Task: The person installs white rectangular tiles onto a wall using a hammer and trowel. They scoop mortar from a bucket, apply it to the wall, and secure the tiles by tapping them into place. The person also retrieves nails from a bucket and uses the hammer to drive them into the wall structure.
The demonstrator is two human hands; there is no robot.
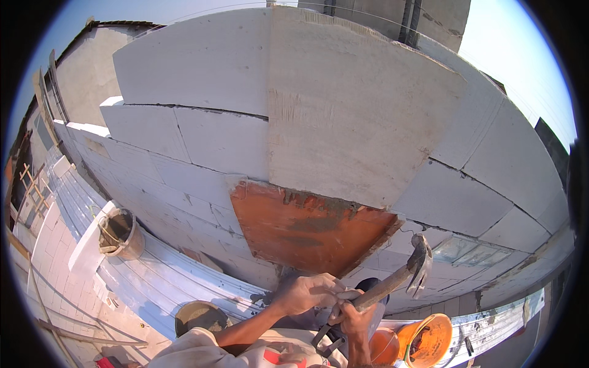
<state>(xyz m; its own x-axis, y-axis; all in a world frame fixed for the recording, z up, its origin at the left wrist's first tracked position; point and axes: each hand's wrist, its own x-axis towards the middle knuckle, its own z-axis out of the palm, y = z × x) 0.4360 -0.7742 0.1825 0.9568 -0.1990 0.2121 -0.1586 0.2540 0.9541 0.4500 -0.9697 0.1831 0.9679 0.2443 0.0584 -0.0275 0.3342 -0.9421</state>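
My right hand (356, 316) grips a claw hammer (386, 287) by its wooden handle, with the metal head up and to the right, close to the wall. Beside it my left hand (311, 293) is closed, its fingertips meeting my right hand near the lower end of the handle. Whatever those left fingers pinch is too small or hidden to make out. Just beyond both hands, an orange-brown board (300, 224) smeared with grey mortar is set in the wall, below a plastered grey section (362, 104).
A wall of white blocks (221, 138) curves across the front. Ribbed metal sheets (178, 270) form a platform along it. On the left stand a mortar bucket (132, 245) and a dark bucket (199, 316); an orange bucket (445, 340) tilts at the right, next to another orange container (383, 348).
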